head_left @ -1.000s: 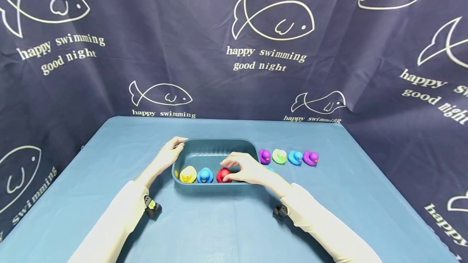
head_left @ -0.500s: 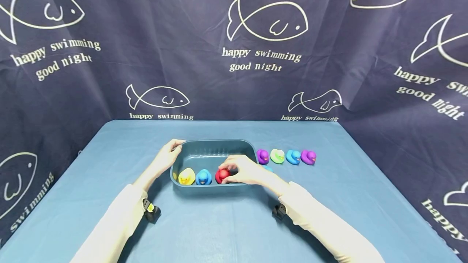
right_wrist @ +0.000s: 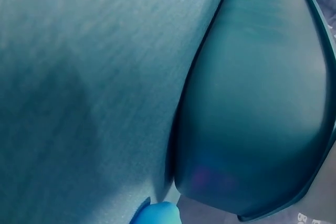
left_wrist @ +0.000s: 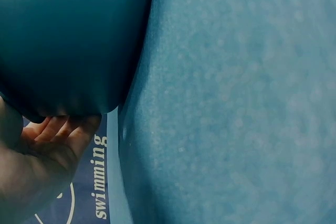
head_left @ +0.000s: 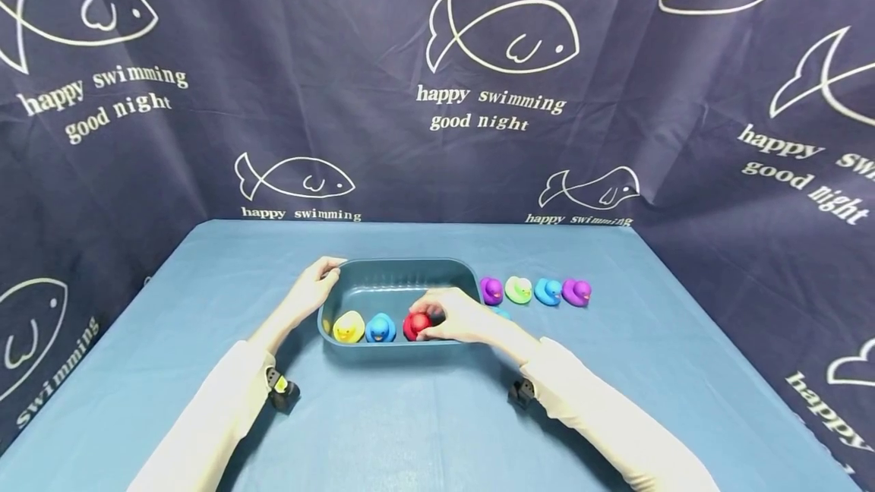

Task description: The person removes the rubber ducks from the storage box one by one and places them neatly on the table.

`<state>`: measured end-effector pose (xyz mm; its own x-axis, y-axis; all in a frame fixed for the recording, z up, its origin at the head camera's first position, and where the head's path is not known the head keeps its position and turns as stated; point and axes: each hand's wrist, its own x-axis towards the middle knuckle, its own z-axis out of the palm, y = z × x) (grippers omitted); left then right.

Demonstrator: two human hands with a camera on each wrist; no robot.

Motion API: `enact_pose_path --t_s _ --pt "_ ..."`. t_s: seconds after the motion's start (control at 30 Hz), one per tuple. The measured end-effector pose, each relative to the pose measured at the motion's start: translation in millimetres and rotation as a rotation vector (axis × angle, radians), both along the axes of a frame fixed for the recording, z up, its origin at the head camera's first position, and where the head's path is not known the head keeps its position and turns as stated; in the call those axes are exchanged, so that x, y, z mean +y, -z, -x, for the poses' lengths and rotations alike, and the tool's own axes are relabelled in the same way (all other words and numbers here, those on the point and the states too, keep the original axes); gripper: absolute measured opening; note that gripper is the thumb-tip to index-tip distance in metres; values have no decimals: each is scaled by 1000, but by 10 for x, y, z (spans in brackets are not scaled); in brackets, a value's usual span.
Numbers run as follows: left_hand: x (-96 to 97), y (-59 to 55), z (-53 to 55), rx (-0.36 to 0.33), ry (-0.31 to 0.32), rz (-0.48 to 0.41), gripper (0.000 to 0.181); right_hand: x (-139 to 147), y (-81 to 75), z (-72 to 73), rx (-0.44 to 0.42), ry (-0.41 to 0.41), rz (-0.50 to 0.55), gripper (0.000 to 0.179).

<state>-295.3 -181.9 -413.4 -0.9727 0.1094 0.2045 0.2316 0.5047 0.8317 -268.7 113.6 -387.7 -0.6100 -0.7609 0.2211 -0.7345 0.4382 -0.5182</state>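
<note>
A dark teal plastic bin [head_left: 410,345] sits on the table. My left hand [head_left: 311,292] holds its left end, with the thumb by the rim; in the left wrist view the fingers [left_wrist: 79,135] touch the outer end wall. Inside the bin, along the near wall, stand a yellow rubber duck [head_left: 349,327], a blue rubber duck [head_left: 380,328] and a red rubber duck [head_left: 416,326]. Reaching over the bin's right side, my right hand [head_left: 458,315] pinches the red duck between thumb and fingers. The right wrist view shows the bin's outer wall, not the fingers.
Right of the bin, a row of ducks stands on the table: purple [head_left: 491,291], pale green [head_left: 519,290], blue [head_left: 548,291] and purple [head_left: 577,292]. Another blue duck [right_wrist: 157,213] is partly hidden behind my right wrist. A dark fish-print curtain [head_left: 437,173] hangs behind the table.
My right fingers have closed in on the red duck, which stays in about the same spot in the bin. My left hand keeps its place. The head view has shifted slightly.
</note>
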Motion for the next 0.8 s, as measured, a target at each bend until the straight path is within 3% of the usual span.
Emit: enact_pose_path --t_s 0.2,0.4,0.57,0.8 --pt "-2 -17 14 10 7 -4 29 8 25 34 -7 20 32 29" --pt "-1 -10 11 5 5 3 29 22 15 48 101 -7 59 30" --pt "2 -3 10 0 5 3 29 36 -47 36 167 -33 58 29" --pt "-3 8 -6 -2 10 -10 29 71 -161 -38 171 -60 113 30"
